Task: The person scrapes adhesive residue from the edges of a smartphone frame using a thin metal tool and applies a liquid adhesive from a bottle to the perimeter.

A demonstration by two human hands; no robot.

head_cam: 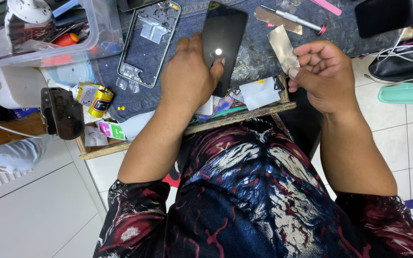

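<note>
1. Pinning the black phone screen flat on the surface is my left hand's job: the palm lies beside and partly over its lower end, and the thumb presses the glass near the bright spot of reflected light. I judge that steady, even pressure matters here, because a thin glass panel could crack if I lean on one corner.

2. My right hand is curled closed, pinching a small shiny film between thumb and forefinger by its lower edge. The film stands up and a little to the right of the screen, not touching it.

3. To handle the film well, I would hold it only by the edge so that no fingerprints land on its face, and keep it taut rather than let it fold.

4. The screen lies on a dark mat, between the bare phone frame to its left and the film to its right. A screwdriver rests further back.

5. Scraps and stickers crowd the near edge of the surface, so I would keep both hands working over the mat, where grit looks less likely to get under the glass.
</note>
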